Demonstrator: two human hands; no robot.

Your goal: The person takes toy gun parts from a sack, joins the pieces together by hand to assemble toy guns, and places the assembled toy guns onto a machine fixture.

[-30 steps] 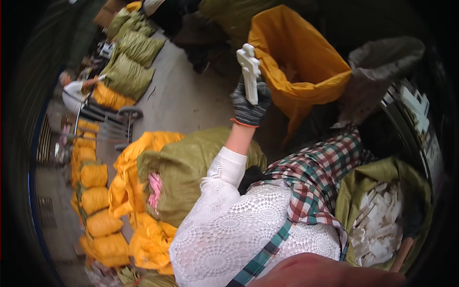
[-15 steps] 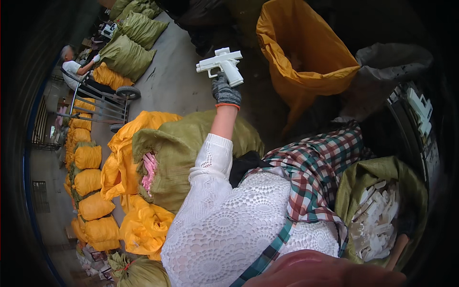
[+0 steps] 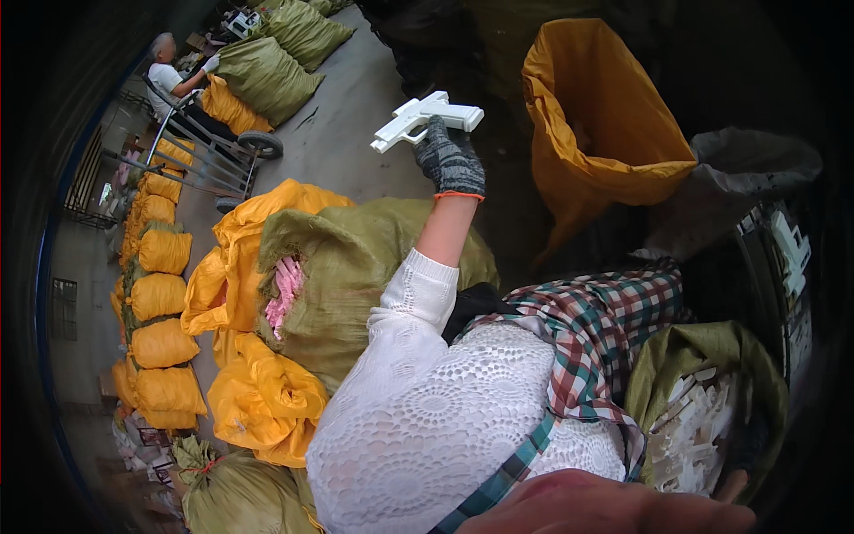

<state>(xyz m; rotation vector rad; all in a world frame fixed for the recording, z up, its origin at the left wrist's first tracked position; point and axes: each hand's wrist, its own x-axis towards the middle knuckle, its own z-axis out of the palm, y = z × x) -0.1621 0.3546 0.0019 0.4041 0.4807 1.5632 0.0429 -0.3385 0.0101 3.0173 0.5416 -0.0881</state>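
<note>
My left hand [image 3: 451, 160], in a grey striped knit glove with an orange cuff, is stretched out ahead and closed round a white plastic toy pistol [image 3: 427, 120]. The pistol's muzzle end points left, and my fingers cover part of its underside. At the far right, a dark gloved shape that looks like my right hand [image 3: 754, 440] hangs in shadow by an olive sack [image 3: 658, 356]. Its fingers cannot be made out. White plastic pieces [image 3: 689, 436] fill that sack.
A tall orange sack [image 3: 614, 178] stands open ahead right, beside a grey sack [image 3: 756, 165]. Left of my arm, an olive sack [image 3: 356, 267] shows pink pieces [image 3: 285, 294]. Orange bundles [image 3: 160, 296], a hand truck [image 3: 200, 169] and a person [image 3: 169, 80] are farther left.
My left hand has turned the toy pistol, so its grip now points more to the right. The view has shifted, moving the surroundings rightward.
</note>
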